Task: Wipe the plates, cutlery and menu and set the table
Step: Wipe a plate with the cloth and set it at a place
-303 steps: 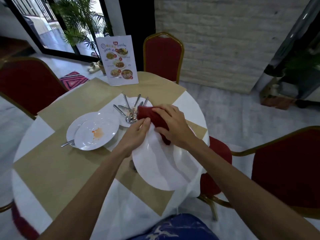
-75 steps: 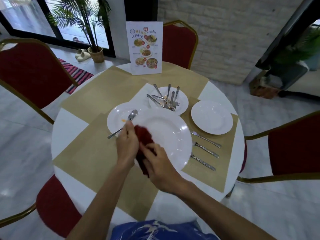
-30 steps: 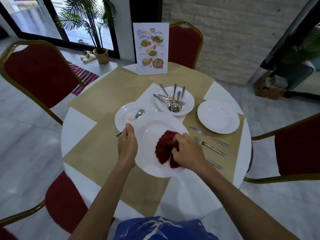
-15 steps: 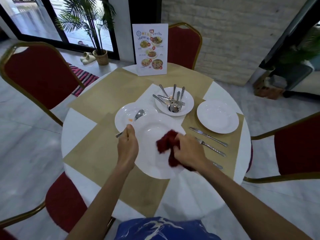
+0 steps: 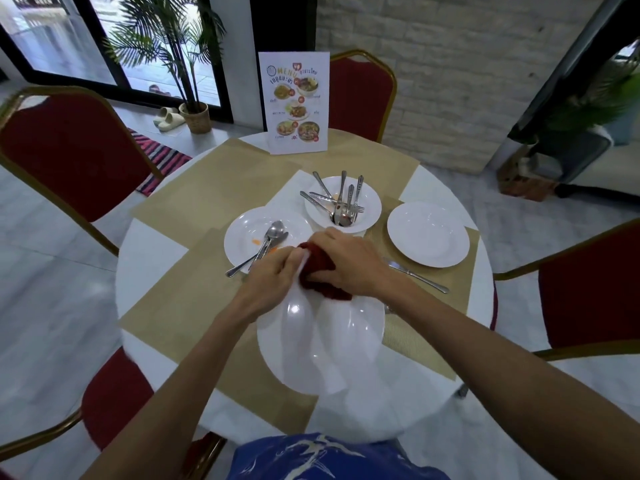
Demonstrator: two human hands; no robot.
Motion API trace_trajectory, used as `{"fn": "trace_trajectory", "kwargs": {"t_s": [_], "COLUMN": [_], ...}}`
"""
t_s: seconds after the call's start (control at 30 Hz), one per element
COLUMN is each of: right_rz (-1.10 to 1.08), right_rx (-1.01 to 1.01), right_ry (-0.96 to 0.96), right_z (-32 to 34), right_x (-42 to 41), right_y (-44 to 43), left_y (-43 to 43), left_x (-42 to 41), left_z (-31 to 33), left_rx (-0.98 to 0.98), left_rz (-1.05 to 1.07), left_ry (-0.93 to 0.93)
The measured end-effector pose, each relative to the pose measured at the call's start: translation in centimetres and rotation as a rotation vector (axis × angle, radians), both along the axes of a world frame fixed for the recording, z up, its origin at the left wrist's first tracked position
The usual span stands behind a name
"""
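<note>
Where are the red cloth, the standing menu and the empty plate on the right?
red cloth (image 5: 317, 277): head view, bunched middle.
standing menu (image 5: 294, 102): head view, printed face.
empty plate (image 5: 428, 234): head view, bare centre.

4 red chairs with gold frames showed: the left chair (image 5: 69, 157), the back chair (image 5: 360, 95), the right chair (image 5: 588, 289) and the near chair (image 5: 114, 400), of which only the seat and part of the frame were in view. A potted palm (image 5: 166, 46) in a woven basket stood before dark-framed glass doors (image 5: 62, 39), with a pair of pale slippers (image 5: 168, 117) just beside the basket. A striped rug (image 5: 159, 161) lay on the pale marble floor (image 5: 52, 289). A pale brick wall (image 5: 450, 81) filled the back, and another green plant (image 5: 595, 102) stood at the far right.
</note>
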State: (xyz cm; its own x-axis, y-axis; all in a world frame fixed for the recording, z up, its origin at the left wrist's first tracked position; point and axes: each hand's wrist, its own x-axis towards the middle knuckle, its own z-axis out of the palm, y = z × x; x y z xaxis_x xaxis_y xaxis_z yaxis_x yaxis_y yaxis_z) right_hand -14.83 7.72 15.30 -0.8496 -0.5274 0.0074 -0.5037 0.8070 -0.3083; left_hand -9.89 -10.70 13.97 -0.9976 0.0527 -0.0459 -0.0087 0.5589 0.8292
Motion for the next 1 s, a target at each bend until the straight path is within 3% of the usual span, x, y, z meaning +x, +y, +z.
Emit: {"fn": "trace_trajectory", "kwargs": {"t_s": [0.1,0.17,0.23,0.3,0.37,0.5,0.6,0.67,0.8,0.9,1.0], "right_rz": [-0.455,-0.784,-1.071,-1.193,-1.209,-1.094,-0.800,-0.553,-0.174,0.049,0.049], "right_rx": [-0.306,-0.701,-1.111,-1.435,-1.565,-1.348,-1.058,-0.817,-0.250,0.083,0.053], "right_ry": [-0.159,-0.338,-0.660,-1.009,-1.150,-0.805,-0.577,-0.566,-0.489,-0.302,-0.149], "right_z": [-1.6,-3.8,-6.6,-8.8,-9.3,-7.4,-3.8,-1.7,1.5,3.5,3.5], "right_x": [0.0,1.2,3.2,5.2,6.5,4.8,3.3,2.2,-0.1,-0.6,-1.0], "right_y": [2.7,2.8,0.6,-2.7,-4.5,-1.3,2.4,4.1,3.9,0.8,-0.2], "left_y": [-1.3,-0.9,1.0,3.2,4.2,2.1,-1.3,-3.6,-4.9,-4.0,-3.6], "left_x": [-0.3,-0.6,-0.5,0.0,0.7,2.3,1.8,1.0,0.5,0.5,0.7], "left_z": [1.4,2.2,2.1,1.6,0.6,-1.9,-2.5,-2.1,0.1,0.9,0.9], "left_rx": [0.059,0.147,0.224,0.313,0.401,0.563,0.729,0.795,0.525,0.246,0.123], "left_rz": [0.182,0.337,0.500,0.638,0.716,0.644,0.516,0.403,0.069,-0.093,-0.036], "left_ry": [0.121,0.209,0.242,0.253,0.245,0.109,-0.095,-0.190,-0.375,-0.335,-0.113]}}
